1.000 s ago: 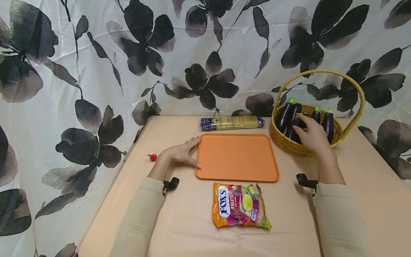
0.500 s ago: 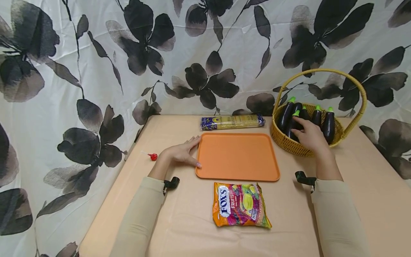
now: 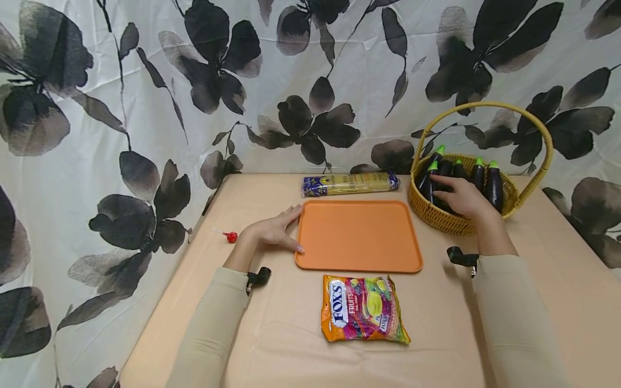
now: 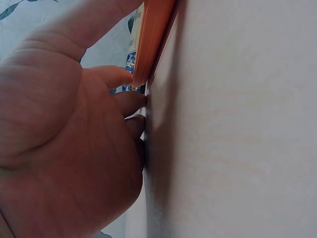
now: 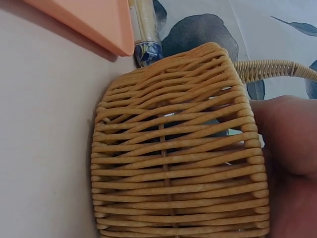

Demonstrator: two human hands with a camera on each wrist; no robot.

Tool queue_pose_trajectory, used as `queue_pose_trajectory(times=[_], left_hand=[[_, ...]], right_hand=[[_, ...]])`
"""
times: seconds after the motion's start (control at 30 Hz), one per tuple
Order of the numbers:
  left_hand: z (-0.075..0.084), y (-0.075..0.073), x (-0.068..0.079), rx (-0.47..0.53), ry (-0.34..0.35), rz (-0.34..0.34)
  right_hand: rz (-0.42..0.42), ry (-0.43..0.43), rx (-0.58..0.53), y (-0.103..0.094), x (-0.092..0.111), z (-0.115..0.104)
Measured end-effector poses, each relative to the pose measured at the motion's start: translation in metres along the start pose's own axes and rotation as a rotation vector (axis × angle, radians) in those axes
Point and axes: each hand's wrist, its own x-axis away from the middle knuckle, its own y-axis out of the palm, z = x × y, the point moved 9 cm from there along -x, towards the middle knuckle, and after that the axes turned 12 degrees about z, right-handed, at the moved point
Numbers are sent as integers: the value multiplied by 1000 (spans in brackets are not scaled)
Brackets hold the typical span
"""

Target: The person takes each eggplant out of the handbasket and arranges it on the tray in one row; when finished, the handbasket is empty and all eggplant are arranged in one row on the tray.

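My left hand (image 3: 275, 231) rests at the left edge of the orange tray (image 3: 359, 237). Its thumb touches the tray's side and its straight fingers reach the far left corner. In the left wrist view the palm (image 4: 74, 129) stands beside the raised tray edge (image 4: 154, 39). Over on the right, my right hand (image 3: 468, 199) reaches into a wicker basket (image 3: 439, 220) holding several eggplants (image 3: 494, 187). Its extended fingers touch the front-left eggplant (image 3: 426, 186), below the green cap. The basket wall (image 5: 173, 163) hides the fingertips in the right wrist view.
A long blue and yellow packet (image 3: 351, 184), like dry pasta, lies behind the tray. In front is a Fox's Fruits candy bag (image 3: 365, 309). A red lollipop (image 3: 232, 237) lies left of the left hand. The basket's tall handle (image 3: 545, 145) arches over it; a floral curtain (image 3: 301, 64) hangs behind.
My right hand has shifted slightly left inside the basket, and the front eggplant has moved left with it. The left hand and the tray stay where they were.
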Motion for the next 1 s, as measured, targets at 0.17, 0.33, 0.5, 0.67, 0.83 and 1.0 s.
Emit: queue_pose_trajectory(times=[0.17, 0.33, 0.5, 0.67, 0.83, 1.0], left_hand=[[2, -1, 1, 8, 1, 5], [2, -1, 1, 13, -2, 9], [2, -1, 1, 11, 0, 10], [4, 0, 2, 8, 17, 13], [2, 0, 2, 13, 7, 16], [2, 1, 2, 14, 1, 18]], right_hand=[[-25, -35, 7, 4, -3, -7], [-29, -43, 8, 11, -7, -6], [20, -42, -16, 11, -8, -3], [102, -43, -40, 8, -10, 0], [162, 5, -124, 3, -7, 6], [279, 32, -241, -8, -1, 10]])
